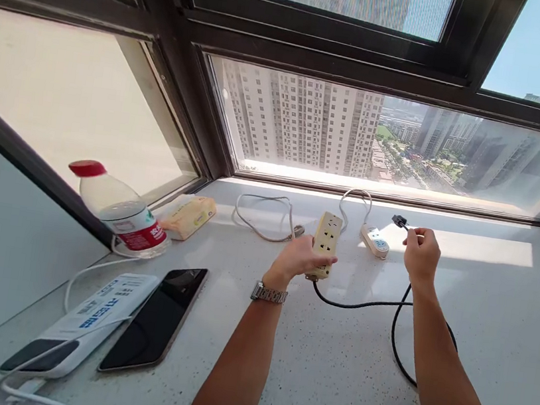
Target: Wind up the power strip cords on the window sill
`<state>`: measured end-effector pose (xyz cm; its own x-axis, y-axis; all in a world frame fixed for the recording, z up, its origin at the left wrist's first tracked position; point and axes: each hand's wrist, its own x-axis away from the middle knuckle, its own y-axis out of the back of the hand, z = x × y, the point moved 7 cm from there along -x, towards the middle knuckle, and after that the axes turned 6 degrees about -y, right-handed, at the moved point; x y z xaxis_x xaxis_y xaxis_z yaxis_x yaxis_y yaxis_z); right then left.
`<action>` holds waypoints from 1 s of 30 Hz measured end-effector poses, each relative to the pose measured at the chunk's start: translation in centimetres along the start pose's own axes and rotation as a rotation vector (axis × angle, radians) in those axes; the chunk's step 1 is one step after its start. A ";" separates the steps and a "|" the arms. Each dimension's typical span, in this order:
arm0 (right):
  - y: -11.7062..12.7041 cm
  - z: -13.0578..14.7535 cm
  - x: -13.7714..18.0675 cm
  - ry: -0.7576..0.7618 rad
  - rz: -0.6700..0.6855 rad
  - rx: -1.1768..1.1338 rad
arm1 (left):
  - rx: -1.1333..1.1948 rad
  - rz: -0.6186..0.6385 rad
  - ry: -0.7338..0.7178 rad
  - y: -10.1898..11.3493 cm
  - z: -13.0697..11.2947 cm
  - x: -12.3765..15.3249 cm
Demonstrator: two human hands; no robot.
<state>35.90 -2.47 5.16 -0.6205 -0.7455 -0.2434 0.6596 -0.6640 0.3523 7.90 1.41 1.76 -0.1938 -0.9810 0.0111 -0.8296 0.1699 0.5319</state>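
Note:
My left hand [303,259], with a metal watch [269,293] on its wrist, is closed around the lower end of a cream power strip [329,231] with several sockets. A black cord [361,305] leaves the strip's near end and loops to the right beneath my right forearm. My right hand [422,254] pinches that cord just behind its black plug [399,221], which points up and left. Between the hands, a smaller white power strip [375,241] lies on the sill, its white cord curving up toward the window.
A white cable [265,196] with a plug lies left of the cream strip. Further left are a tissue pack [190,217], a leaning bottle [122,212] with a red cap, a black phone [155,320] and a white power bank [82,323] with a cable. A dark window frame [320,62] borders the speckled sill.

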 end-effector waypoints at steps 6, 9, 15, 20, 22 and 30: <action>4.8 6.3 3.8 0.270 -0.133 -0.526 | -0.258 0.154 -0.039 -3.1 -0.6 -0.5; 3.7 9.0 6.9 0.325 0.048 -0.561 | -0.170 0.172 -0.292 -2.5 -4.0 0.9; -0.8 11.3 11.6 0.429 0.410 -0.494 | 0.743 0.264 -0.576 -2.3 -11.7 5.7; -3.5 10.2 11.5 0.205 0.798 -0.601 | 1.200 -0.154 -0.433 1.4 -11.4 5.7; -4.4 9.3 11.3 0.167 1.083 -0.456 | 1.332 -0.240 -0.413 4.0 -10.7 6.1; -0.8 2.0 2.9 0.021 0.984 0.058 | 1.145 -0.756 -0.466 13.6 -7.7 9.2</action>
<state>32.72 -3.99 6.04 0.2025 -0.9651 0.1663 0.8552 0.2570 0.4502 -1.13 -6.06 15.59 0.5079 -0.7871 -0.3501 -0.7210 -0.1660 -0.6728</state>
